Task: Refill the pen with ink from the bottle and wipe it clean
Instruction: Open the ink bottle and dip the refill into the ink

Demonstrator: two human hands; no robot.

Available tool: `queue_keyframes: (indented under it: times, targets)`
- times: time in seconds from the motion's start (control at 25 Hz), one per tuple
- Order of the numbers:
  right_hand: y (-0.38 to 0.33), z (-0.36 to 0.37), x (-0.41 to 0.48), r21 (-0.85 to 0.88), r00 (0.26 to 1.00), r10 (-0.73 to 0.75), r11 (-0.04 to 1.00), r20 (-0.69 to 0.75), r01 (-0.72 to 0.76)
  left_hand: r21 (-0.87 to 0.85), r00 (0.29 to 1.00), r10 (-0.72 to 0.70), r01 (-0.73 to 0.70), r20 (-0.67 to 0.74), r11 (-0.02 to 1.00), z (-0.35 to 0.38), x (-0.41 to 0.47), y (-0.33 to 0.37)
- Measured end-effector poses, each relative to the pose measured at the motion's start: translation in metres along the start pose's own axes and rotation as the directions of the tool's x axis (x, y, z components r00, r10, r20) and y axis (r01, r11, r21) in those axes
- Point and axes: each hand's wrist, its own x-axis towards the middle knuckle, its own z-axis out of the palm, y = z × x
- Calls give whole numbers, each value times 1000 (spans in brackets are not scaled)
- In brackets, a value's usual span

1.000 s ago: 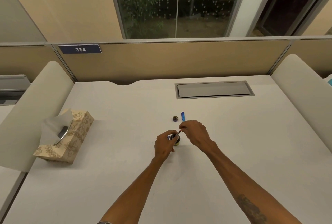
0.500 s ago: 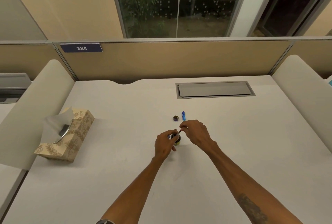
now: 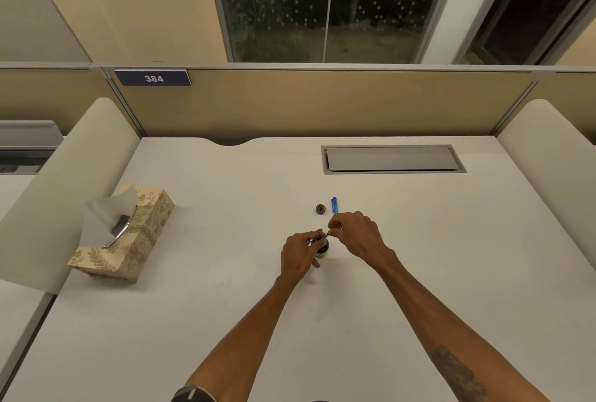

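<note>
A small dark ink bottle (image 3: 323,248) stands on the white desk (image 3: 225,272), its mouth uncovered. My left hand (image 3: 298,255) grips the bottle from its left side. My right hand (image 3: 354,235) pinches the thin upper end of the pen (image 3: 326,236), which slants down toward the bottle's mouth; its tip is hidden between my fingers. The bottle's dark round cap (image 3: 320,209) lies just behind my hands. A blue pen part (image 3: 334,205) lies beside the cap on its right.
A patterned tissue box (image 3: 129,240) with a tissue sticking up sits at the desk's left. A grey cable hatch (image 3: 392,159) is set into the desk at the back right. Padded partitions flank both sides.
Both hands stay at the bottle. My right hand has shifted very slightly at the pen's top; nothing else has moved.
</note>
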Motion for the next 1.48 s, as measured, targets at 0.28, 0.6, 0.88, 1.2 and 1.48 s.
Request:
queue_keyframes:
  times: [0.28, 0.6, 0.88, 1.2, 1.48]
  targets:
    - [6, 5, 5, 15, 998, 46, 999, -32, -46, 10, 1000, -19, 19, 9, 1000, -1, 2, 0]
    - [8, 8, 6, -56, 997, 55, 997, -51, -58, -1, 999, -33, 33, 10, 999, 0, 5, -1]
    - [6, 8, 3, -78, 998, 41, 996, -54, -45, -22, 998, -54, 54, 13, 998, -2, 5, 0]
    - [10, 6, 9, -39, 999, 41, 998, -24, -42, -54, 997, -61, 64, 46, 996, -5, 8, 2]
    - [7, 14, 9, -111, 1000, 25, 994, -6, -25, -39, 997, -63, 65, 46, 997, -6, 8, 3]
